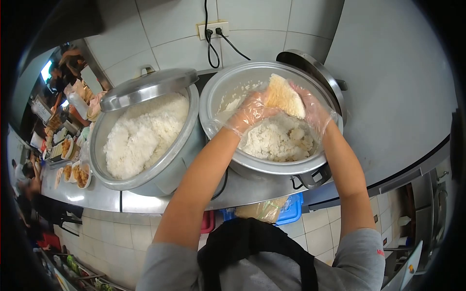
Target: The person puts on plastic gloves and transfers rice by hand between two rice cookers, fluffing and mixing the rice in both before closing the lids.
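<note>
Both my hands wear clear plastic gloves and are inside the right-hand rice pot. Between them stands a slab of rice crust, pale with a golden-brown face, tilted upright. My left hand is closed on its left side, and my right hand grips the right edge. Beneath the slab, loose clumped white rice lies in the pot, with some grains stuck to the inner wall. Parts of the fingers are hidden by the slab and the wrinkled plastic.
Left of me stands a second pot full of white rice, its metal lid partly over it. Another lid leans behind the right pot. Food bowls line the counter, and people are at far left. A blue bin sits below.
</note>
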A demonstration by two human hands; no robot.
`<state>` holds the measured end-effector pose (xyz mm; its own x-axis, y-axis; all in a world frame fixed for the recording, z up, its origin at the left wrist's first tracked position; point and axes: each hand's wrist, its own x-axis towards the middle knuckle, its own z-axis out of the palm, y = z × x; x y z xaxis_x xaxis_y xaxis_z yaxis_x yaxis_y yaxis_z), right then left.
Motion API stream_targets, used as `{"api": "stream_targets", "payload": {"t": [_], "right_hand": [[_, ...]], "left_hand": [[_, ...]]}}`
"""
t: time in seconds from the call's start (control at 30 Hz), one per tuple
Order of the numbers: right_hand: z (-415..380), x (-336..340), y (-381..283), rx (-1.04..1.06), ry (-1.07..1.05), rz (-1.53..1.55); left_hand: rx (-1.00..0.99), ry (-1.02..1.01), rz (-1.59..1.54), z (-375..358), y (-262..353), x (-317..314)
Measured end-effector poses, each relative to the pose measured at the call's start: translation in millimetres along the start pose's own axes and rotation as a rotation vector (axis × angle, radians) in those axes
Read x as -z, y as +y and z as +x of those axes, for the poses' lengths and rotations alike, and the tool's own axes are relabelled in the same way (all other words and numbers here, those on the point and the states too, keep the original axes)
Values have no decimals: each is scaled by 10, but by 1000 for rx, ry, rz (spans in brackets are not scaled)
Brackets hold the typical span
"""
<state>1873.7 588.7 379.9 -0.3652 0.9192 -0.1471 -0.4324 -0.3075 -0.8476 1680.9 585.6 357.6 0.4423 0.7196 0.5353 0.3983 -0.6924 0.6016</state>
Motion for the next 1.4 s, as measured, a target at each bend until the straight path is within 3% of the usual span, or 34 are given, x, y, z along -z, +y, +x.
{"api": "stream_targets", "payload": {"t": [0.2, 0.27, 0.33, 0.53, 0.57, 0.6, 0.67, 0.77, 0.83, 0.9, 0.97, 1.07, 1.17, 1.23, 1.27, 1.33, 1.4], "right_hand": [[-109, -113, -28, -42, -74, -39], [-94, -85, -39, -44, -69, -41], [-81, -41, -61, -41, -62, -44], [-101, -4, -103, -40, -18, -158], [-134, -62, -75, 7, 98, -221], [-158, -97, -56, 56, 213, -283], [-114, -78, 13, 50, 179, -266], [-98, -158, 120, 23, 93, -226], [26, -94, 229, 15, -42, -260], [-11, -215, 264, -3, -23, -329], [37, -204, 322, -18, 1, -398], [139, -111, 428, -151, -98, -320], [36, -285, 384, -130, -144, -110], [126, -212, 375, -92, 50, -246], [54, -317, 341, -92, 49, -249], [-180, -600, 274, 14, 311, -486], [-45, -399, 326, 21, 252, -525]], "left_hand": [[106, -20, 73, -8, 7, 50], [172, 38, -207, -45, 25, 87], [200, 61, -258, -59, -6, 58], [396, 109, -242, -114, 145, 42], [440, 118, -246, -117, 154, 29], [440, 122, -245, -101, 138, 6], [193, 95, -423, -49, 89, -61], [361, 185, -473, -14, 49, -180], [357, 191, -388, -14, -28, -147], [357, 191, -305, -26, 77, -80], [530, 169, -99, -25, 231, -86], [456, 45, -186, -50, 95, -78], [410, 118, -134, -32, 161, -116], [353, 135, -119, -30, 249, -104], [298, 153, -110, -22, 296, -95], [267, 178, -51, -17, 304, -118], [232, 204, 12, 0, 274, -152]]}}
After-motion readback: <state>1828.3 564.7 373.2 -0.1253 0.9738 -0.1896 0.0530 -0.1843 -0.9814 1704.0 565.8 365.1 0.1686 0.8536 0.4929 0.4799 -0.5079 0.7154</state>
